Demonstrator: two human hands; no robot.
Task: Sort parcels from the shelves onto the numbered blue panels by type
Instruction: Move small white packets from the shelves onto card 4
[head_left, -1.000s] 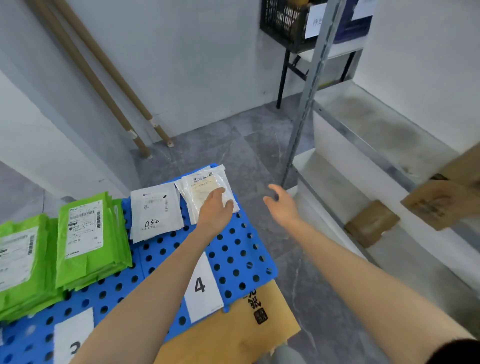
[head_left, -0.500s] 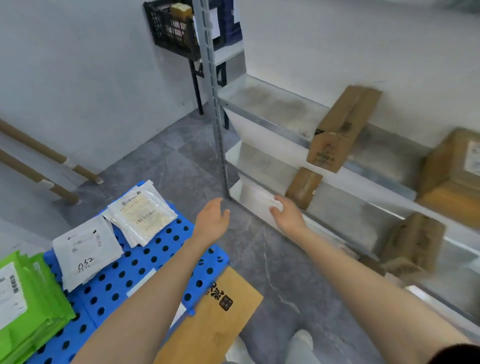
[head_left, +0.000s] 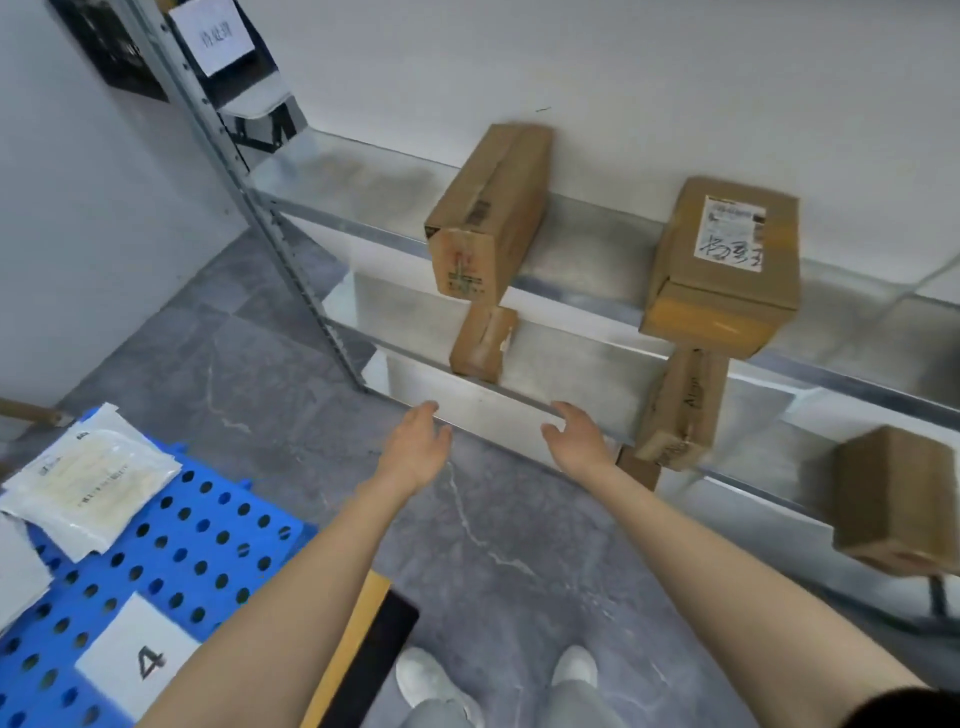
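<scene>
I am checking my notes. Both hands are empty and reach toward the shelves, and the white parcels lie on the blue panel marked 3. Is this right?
Not quite. The head view shows the label on the blue panel under the white parcels reads 4, not 3. The rest holds: the left hand and the right hand are empty and reach toward the shelves.

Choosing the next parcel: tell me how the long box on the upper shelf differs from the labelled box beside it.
The long box is narrow and runs front to back, its printed end facing out; the labelled box is broader. The labelled box carries a white sticker with handwriting on top; the long box shows none. Both are brown cardboard on the same shelf.
</scene>
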